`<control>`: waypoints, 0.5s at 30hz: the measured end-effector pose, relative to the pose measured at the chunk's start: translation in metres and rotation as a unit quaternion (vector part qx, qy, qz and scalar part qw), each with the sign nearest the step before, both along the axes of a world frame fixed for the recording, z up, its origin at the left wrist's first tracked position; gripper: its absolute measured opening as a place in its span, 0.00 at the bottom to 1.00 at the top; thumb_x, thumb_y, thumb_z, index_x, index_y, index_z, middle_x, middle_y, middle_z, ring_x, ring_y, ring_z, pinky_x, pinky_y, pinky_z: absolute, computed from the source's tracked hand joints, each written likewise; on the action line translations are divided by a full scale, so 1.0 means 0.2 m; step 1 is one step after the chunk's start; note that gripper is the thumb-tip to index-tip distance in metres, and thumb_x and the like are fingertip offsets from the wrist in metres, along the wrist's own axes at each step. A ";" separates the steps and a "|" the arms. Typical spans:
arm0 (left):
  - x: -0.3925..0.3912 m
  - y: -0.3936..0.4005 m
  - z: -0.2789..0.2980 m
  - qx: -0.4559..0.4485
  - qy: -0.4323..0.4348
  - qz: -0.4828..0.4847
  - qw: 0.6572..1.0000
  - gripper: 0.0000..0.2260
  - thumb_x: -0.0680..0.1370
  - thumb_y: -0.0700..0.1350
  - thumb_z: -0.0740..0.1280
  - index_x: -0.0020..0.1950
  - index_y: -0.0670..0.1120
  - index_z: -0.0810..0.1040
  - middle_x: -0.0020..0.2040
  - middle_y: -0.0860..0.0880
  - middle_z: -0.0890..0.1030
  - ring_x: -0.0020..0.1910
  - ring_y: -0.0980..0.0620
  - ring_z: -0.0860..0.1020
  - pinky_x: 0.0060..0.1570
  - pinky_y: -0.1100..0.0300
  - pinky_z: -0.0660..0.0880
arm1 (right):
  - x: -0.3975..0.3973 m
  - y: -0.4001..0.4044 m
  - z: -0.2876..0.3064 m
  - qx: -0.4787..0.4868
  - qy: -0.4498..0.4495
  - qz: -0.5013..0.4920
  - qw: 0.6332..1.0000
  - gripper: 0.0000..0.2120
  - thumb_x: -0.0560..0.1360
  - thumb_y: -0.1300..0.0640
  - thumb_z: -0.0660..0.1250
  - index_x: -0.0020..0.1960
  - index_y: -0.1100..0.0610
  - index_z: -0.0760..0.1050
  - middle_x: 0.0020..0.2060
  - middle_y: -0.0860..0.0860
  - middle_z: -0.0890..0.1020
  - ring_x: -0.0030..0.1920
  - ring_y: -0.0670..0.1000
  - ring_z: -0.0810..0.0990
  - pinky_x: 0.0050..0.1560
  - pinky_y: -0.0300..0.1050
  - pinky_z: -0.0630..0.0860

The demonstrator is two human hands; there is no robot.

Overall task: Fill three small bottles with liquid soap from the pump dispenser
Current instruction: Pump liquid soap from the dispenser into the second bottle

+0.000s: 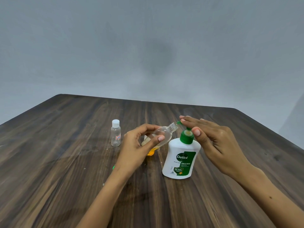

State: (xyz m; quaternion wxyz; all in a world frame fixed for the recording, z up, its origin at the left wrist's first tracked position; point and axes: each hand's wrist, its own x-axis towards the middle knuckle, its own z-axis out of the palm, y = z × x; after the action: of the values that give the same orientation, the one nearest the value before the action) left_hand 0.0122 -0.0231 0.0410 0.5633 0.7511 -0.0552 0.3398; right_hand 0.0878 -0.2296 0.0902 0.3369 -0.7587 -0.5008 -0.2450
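At the pump dispenser point(181, 155), the left hand point(139, 145) gripped a tilted small bottle point(162, 134) whose mouth belonged directly under the spout, while the flat, open right hand point(212, 139), grasping nothing, rested on the pump head for slow strokes.

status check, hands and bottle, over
Left hand holds open small bottle tilted, mouth at green pump spout. Right hand flat on Dettol dispenser pump. Capped empty bottle stands left. Nothing blocking.

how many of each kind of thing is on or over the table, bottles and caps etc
small clear bottles: 2, one capped and upright, one open and tilted in the left hand
pump dispensers: 1, right hand on its pump
loose green caps: 1, partly hidden by the left wrist
orange-yellow thing behind the left hand: 1, cannot tell what
total: 5
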 end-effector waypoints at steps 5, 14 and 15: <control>0.00 0.00 -0.01 0.008 0.006 0.001 1.000 0.11 0.72 0.50 0.72 0.53 0.50 0.83 0.49 0.59 0.85 0.52 0.61 0.81 0.53 0.69 0.74 | -0.01 0.01 -0.02 0.010 0.002 -0.002 1.000 0.25 0.81 0.39 0.51 0.62 0.52 0.79 0.60 0.43 0.80 0.64 0.40 0.76 0.64 0.52 0.74; 0.00 0.00 0.00 0.007 0.005 -0.001 1.000 0.12 0.71 0.52 0.71 0.53 0.51 0.83 0.49 0.59 0.85 0.52 0.60 0.81 0.53 0.68 0.75 | -0.01 0.01 -0.02 0.020 0.002 0.001 1.000 0.25 0.81 0.39 0.50 0.61 0.53 0.79 0.60 0.44 0.81 0.63 0.40 0.76 0.65 0.50 0.73; 0.00 0.00 -0.01 0.010 0.006 -0.001 1.000 0.12 0.71 0.52 0.71 0.53 0.51 0.83 0.49 0.58 0.85 0.53 0.59 0.81 0.53 0.67 0.75 | -0.01 0.01 -0.02 0.018 0.000 0.000 1.000 0.26 0.81 0.39 0.50 0.61 0.53 0.79 0.60 0.44 0.81 0.63 0.40 0.76 0.65 0.49 0.73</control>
State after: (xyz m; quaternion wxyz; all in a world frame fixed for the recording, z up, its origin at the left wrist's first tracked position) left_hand 0.0131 -0.0238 0.0400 0.5567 0.7585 -0.0554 0.3341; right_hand 0.0862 -0.2280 0.0867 0.3509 -0.7525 -0.4962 -0.2537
